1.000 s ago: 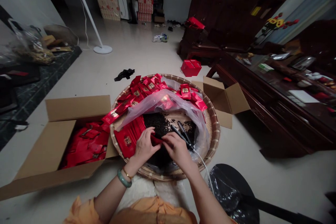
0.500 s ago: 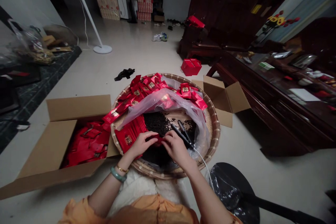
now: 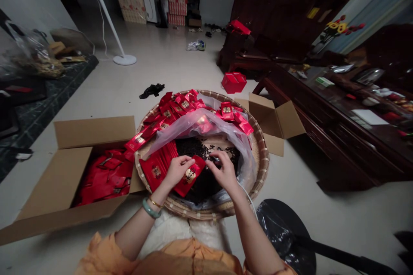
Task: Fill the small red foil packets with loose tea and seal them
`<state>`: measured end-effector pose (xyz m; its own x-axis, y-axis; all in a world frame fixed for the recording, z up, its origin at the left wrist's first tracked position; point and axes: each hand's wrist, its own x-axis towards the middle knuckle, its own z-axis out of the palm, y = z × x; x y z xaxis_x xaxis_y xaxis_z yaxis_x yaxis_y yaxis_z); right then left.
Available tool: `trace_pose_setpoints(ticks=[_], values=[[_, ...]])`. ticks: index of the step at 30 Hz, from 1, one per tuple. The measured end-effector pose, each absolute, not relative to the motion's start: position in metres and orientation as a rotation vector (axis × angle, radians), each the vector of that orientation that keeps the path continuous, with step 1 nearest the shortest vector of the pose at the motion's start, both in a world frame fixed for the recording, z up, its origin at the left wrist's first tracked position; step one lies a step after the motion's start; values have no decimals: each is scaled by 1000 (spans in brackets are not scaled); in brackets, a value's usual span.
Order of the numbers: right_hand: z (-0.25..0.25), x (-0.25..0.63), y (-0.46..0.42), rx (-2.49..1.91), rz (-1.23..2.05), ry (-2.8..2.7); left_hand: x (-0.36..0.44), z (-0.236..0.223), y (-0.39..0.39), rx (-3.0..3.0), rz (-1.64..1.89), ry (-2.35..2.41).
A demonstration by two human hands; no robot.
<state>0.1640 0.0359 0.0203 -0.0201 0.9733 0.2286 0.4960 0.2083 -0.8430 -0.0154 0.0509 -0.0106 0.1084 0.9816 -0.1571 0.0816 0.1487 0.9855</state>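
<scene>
My left hand pinches the top edge of a red foil tea packet with gold and dark print, holding it tilted over dark loose tea leaves. Just right of the packet is my right hand, thumb and fingertips apart and not touching the packet. Beneath this hand lies a black clamp-like tool with a white cord; the hand covers most of it. A row of flat red packets lies left of the leaves. All this sits inside a clear plastic bag in a round woven basket.
Filled-looking red packets lie along the basket's far side. An open cardboard box of red packets stands at left, another open box at right. A black round stand base is at lower right, a wooden table beyond.
My right hand has let go of the red packet and moved up and right over the black tool. My left hand has turned the packet, so its printed face shows.
</scene>
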Motion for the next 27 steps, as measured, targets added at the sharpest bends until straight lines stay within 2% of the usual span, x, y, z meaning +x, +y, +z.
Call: trace_pose_setpoints(ticks=[5, 12, 20, 27], values=[[4, 152, 41, -1419, 1061, -1527, -8, -11, 45, 1089, 937, 1160], [-4, 156, 46, -1417, 1259, -1177, -17, -17, 34, 1247, 649, 1131], [-9, 160, 50, -1409, 1165, -1402, -18, -24, 34, 1438, 582, 1181], [-11, 157, 48, -1392, 1200, -1456, -17, -24, 36, 1469, 680, 1126]])
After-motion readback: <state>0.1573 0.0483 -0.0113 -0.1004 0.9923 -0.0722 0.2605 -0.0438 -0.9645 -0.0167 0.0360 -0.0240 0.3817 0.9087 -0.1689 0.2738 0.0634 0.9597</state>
